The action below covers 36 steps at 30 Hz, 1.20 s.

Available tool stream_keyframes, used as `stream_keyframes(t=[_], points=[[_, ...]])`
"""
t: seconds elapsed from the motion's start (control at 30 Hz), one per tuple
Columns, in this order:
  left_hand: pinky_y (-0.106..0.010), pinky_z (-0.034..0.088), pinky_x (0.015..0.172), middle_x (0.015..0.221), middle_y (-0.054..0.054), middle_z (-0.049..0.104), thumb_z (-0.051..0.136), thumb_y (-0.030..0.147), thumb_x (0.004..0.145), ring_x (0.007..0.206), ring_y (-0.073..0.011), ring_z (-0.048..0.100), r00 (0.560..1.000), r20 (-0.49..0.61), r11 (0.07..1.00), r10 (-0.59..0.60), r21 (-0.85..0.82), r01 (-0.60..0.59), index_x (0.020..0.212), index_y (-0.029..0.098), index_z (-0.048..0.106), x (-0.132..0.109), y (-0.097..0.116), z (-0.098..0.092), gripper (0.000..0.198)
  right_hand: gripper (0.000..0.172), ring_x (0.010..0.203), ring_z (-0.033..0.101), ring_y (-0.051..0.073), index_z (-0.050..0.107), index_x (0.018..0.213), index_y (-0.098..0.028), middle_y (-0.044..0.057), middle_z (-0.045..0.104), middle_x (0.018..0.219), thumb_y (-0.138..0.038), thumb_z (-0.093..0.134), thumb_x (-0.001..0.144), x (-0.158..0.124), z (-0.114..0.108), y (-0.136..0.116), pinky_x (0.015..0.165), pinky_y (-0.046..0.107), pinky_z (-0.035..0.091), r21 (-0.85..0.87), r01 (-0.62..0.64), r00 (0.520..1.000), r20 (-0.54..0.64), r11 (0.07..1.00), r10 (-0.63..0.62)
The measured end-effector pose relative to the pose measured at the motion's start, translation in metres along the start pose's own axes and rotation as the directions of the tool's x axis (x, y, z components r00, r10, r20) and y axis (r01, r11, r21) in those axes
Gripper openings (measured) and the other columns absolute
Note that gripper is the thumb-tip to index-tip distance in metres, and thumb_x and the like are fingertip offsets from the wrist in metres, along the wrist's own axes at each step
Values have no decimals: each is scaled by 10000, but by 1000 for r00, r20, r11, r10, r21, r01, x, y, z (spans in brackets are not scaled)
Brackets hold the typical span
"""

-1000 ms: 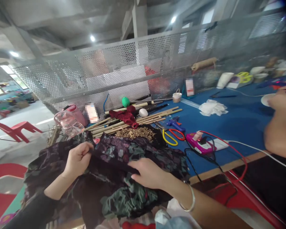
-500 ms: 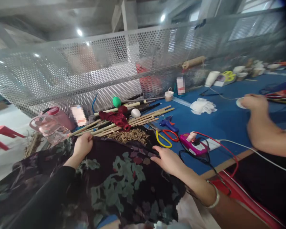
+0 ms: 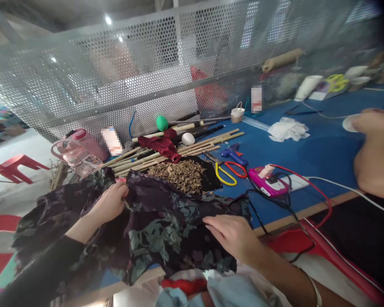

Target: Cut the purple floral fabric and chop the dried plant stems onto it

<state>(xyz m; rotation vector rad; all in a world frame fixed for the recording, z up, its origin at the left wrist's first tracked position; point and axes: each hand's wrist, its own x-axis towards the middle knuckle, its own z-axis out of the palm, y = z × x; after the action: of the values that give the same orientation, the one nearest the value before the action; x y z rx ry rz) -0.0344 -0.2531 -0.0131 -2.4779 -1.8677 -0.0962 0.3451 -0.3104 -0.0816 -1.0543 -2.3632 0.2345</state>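
In the head view, the left hand [image 3: 110,204] is closed on a bunched fold of the dark floral fabric [image 3: 166,221], which lies spread over the near edge of the blue counter [image 3: 323,149], while the right hand [image 3: 232,234] rests flat and open-fingered on it.

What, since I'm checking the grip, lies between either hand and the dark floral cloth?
Nothing visible does. The left hand grips a fold of the floral cloth directly; the right hand rests flat on it.

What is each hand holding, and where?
Left hand grips the dark floral fabric at a bunched fold near its far edge; right hand lies flat on it, not gripping.
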Motion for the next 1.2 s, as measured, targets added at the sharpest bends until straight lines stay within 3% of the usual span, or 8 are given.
stream_keyframes(t=[0.2, 0.33, 0.5, 0.6, 0.83, 0.93, 1.03, 1.2], points=[[-308, 429, 904, 1096, -75, 589, 478, 170, 819, 1017, -185, 536, 894, -137, 865, 426, -230, -447, 1056, 196, 551, -11, 118, -1, 249, 173, 689, 546, 163, 614, 796, -200, 28, 608, 716, -206, 469, 889, -15, 6, -13, 635, 278, 379, 15, -28, 999, 44, 999, 28], [-332, 446, 854, 1078, -78, 627, 550, 276, 826, 1003, -217, 563, 900, -50, 856, 433, -290, -428, 1067, 197, 590, 9, 164, 20, 256, 128, 768, 541, 183, 591, 937, -198, 46, 620, 811, -192, 484, 869, -24, 10, -15, 686, 297, 387, 70, -48, 998, -26, 996, 50], [-228, 382, 590, 639, 12, 567, 360, 336, 922, 610, -119, 513, 976, -45, 840, 211, -502, -205, 731, 175, 578, 52, 157, 8, 331, 235, 798, 522, 189, 537, 1077, -183, 60, 614, 871, -154, 496, 848, -26, 9, -19, 713, 306, 391, 92, -103, 991, -74, 990, 109], [-226, 341, 564, 591, 26, 506, 344, 357, 923, 574, -109, 463, 974, -93, 839, 207, -496, -225, 677, 172, 539, 62, 156, -5, 365, 177, 772, 487, 184, 575, 969, -185, 49, 591, 797, -117, 479, 837, -23, 5, -26, 692, 302, 359, 94, -27, 998, -56, 995, 32], [-299, 442, 806, 1000, -100, 653, 482, 471, 851, 955, -215, 594, 800, 80, 772, 594, -336, -540, 651, 172, 601, 28, 157, 5, 379, 204, 686, 435, 162, 597, 825, -180, 32, 535, 667, -91, 413, 817, -34, -15, -39, 677, 303, 308, 137, 176, 975, 113, 975, -192], [-395, 396, 952, 1245, -139, 554, 526, 504, 816, 1146, -269, 506, 795, -41, 757, 605, -280, -590, 825, 176, 632, 6, 150, 9, 345, 329, 753, 467, 181, 589, 1041, -169, 55, 597, 798, -82, 457, 753, -39, -21, -39, 677, 299, 323, 128, 70, 981, 170, 989, -91], [-406, 395, 955, 1216, -144, 568, 543, 557, 787, 1114, -257, 520, 757, -129, 699, 641, -310, -645, 1078, 181, 575, -13, 152, 10, 476, 262, 744, 475, 181, 615, 941, -166, 55, 603, 786, -72, 456, 756, -36, -23, -42, 674, 299, 336, 112, -28, 992, 129, 993, 13], [-372, 438, 870, 1110, -102, 625, 585, 329, 771, 1003, -240, 570, 743, 4, 695, 669, -358, -623, 1220, 183, 498, -20, 165, 16, 480, 136, 773, 520, 155, 581, 821, -183, 43, 600, 789, -182, 455, 872, -25, -43, -58, 692, 267, 397, 288, 91, 996, -7, 953, -92]])
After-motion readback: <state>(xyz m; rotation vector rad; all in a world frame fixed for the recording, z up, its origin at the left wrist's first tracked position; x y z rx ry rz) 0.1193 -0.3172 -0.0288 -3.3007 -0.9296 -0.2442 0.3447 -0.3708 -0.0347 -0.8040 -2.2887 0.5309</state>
